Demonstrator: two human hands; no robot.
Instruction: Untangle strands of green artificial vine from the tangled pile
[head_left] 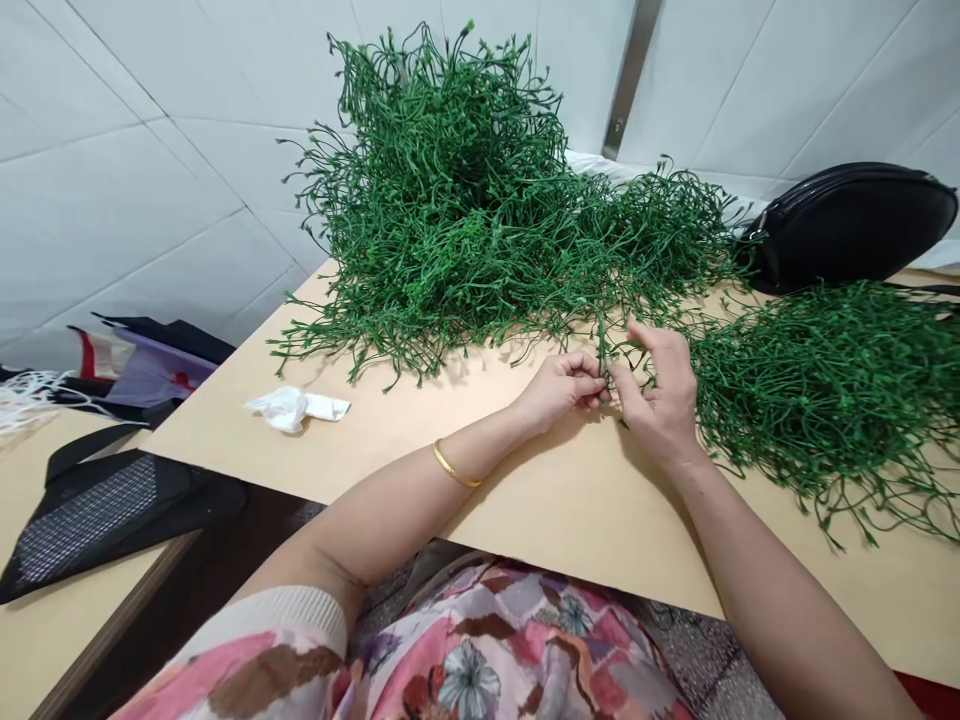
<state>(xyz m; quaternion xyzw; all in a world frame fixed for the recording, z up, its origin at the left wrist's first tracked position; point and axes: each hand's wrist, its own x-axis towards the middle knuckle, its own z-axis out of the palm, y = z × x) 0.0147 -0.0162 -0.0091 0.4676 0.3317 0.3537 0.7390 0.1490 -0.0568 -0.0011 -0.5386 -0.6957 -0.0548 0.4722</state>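
My left hand (564, 392) is closed in a pinch around the lower end of a thin green artificial plant stem (601, 340), which stands up from the fingertips. Close on its right is my right hand (664, 400), thumb and forefinger apart, the thumb tip beside the stem's lower end; whether it touches cannot be made out. Behind both hands rises a large tangled heap of green artificial plant stems (450, 200). A second pile of the same stems (832, 390) lies to the right of my right hand.
A black bag (855, 225) stands at the back right against the tiled wall (135, 190). Crumpled white tissue (296, 408) lies on the left of the tan table (405, 440). Further left, a black mesh-panelled item (97, 515) rests on another surface.
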